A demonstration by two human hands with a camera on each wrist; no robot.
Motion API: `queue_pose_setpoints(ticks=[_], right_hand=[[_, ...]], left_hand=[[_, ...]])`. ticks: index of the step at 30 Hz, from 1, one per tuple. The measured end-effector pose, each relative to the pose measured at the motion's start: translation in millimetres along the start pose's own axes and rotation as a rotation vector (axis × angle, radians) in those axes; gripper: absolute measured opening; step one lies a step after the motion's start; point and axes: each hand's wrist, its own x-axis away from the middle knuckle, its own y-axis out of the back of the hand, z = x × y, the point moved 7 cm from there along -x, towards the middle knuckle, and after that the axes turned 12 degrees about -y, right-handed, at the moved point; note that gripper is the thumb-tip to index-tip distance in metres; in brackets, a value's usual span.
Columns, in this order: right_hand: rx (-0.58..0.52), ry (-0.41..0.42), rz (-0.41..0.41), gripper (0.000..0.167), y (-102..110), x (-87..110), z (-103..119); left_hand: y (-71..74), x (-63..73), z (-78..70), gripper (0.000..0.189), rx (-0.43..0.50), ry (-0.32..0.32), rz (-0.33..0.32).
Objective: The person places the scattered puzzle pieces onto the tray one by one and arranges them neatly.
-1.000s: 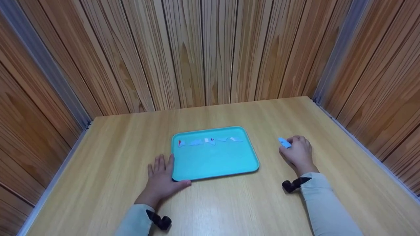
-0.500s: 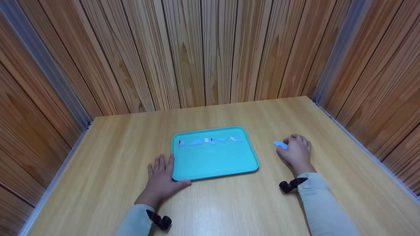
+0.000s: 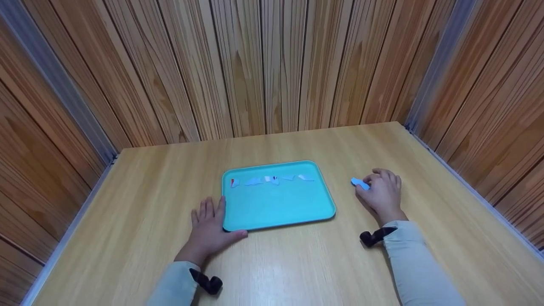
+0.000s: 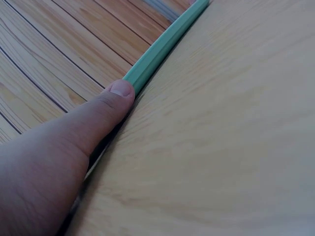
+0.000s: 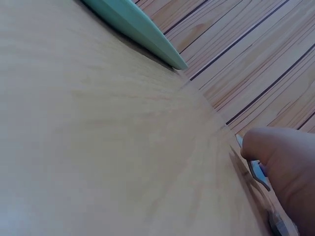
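A turquoise tray lies on the table in the head view. Across its far half runs a row of several torn scraps of light blue paper; the leftmost scrap has a red patch. My left hand rests with spread, straight fingers at the tray's near left corner, and its thumb lies along the rim in the left wrist view. Right of the tray, my right hand pinches a blue paper scrap between thumb and fingers. The right wrist view shows part of this scrap behind the thumb.
The wooden table meets a plank wall at the back, with more plank walls left and right. Each wrist carries a small black camera mount, the right one just above the table.
My right hand has moved slightly left toward the tray, and the scrap in it has shifted and turned along with it. The left hand stays at the tray's corner.
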Motion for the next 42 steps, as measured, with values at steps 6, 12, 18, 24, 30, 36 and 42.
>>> queue_pose_setpoints(ticks=[6, 12, 18, 24, 30, 36, 42], right_hand=[[-0.080, 0.075, -0.019, 0.031, -11, 5.0, 28], [-0.118, 0.132, -0.005, 0.028, -25, 14.4, 61], [-0.141, 0.162, 0.022, 0.027, -33, 24.5, 86], [-0.121, 0.222, 0.025, 0.023, -41, 31.6, 112], [-0.096, 0.254, 0.069, 0.022, -53, 41.7, 137], [-0.068, 0.283, 0.093, 0.021, -65, 49.8, 158], [-0.046, 0.351, 0.126, 0.022, -77, 58.3, 183]], left_hand=[[3.0, -0.1, -0.3, 0.130, -0.013, -0.004, 0.003], [2.6, -1.2, -1.1, 0.130, -0.006, -0.011, 0.006], [1.5, -1.5, 0.4, 0.130, -0.009, -0.007, 0.009], [3.3, -2.0, -0.7, 0.130, 0.001, -0.012, 0.008], [2.3, -2.4, -1.4, 0.130, -0.009, -0.013, 0.009], [2.3, -3.5, -0.6, 0.129, -0.016, -0.017, -0.009], [0.1, -4.0, 1.4, 0.131, -0.012, -0.003, 0.009]])
